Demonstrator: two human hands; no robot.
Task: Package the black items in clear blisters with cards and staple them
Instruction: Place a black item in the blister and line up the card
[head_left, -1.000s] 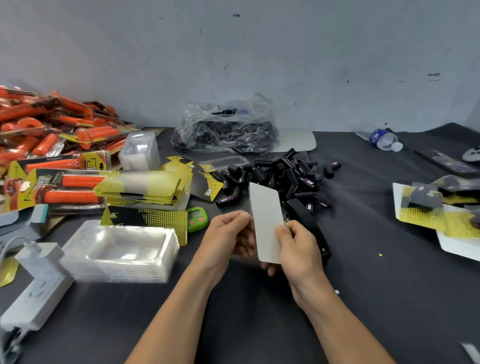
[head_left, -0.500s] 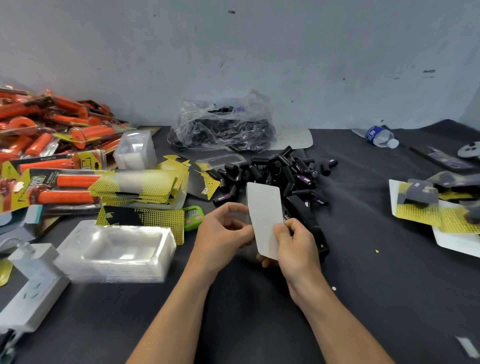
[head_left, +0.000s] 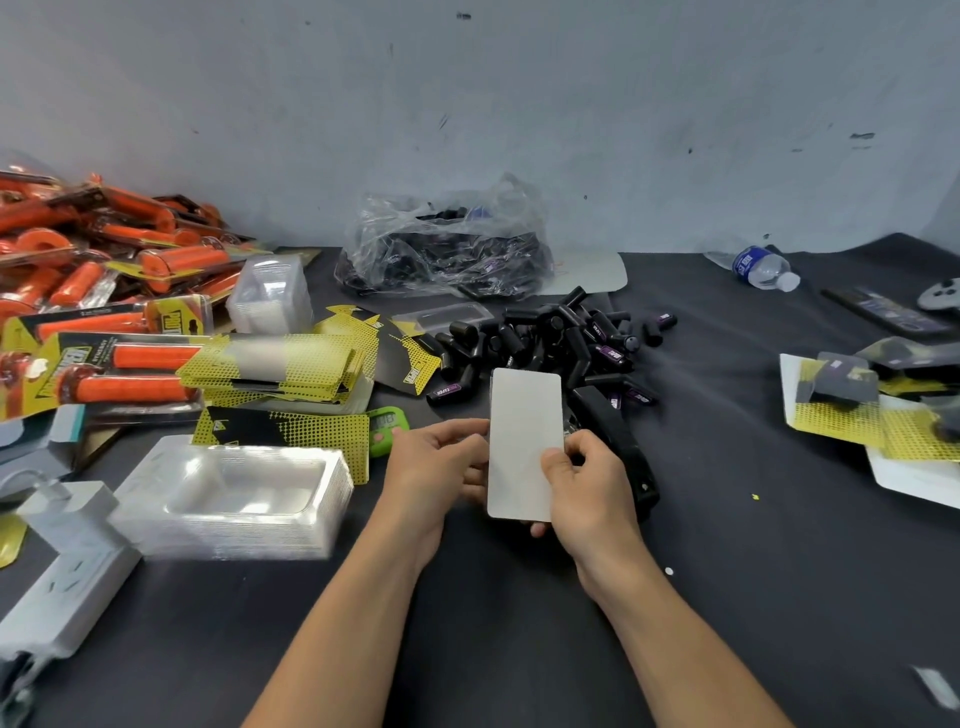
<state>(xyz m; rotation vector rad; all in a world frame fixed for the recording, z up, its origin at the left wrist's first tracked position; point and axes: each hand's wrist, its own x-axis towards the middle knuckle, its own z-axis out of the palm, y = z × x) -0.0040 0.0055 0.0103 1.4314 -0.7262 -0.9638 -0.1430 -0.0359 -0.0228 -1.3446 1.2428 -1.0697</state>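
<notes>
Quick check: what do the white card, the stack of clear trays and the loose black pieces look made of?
White card: thin paperboard by the look, flat, matte, rounded corners. Stack of blister trays: thin clear plastic, see-through with glossy highlights on the rims. Black items: probably rubber or soft plastic, dull black tubes with purple labels; which, I cannot tell.

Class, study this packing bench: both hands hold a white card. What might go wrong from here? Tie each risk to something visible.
1. The left hand and right hand pinch the white card by its edges; it may slip or bend.
2. The black stapler lies just behind the right hand, beside the loose black items; grabbing it could scatter them.
</notes>
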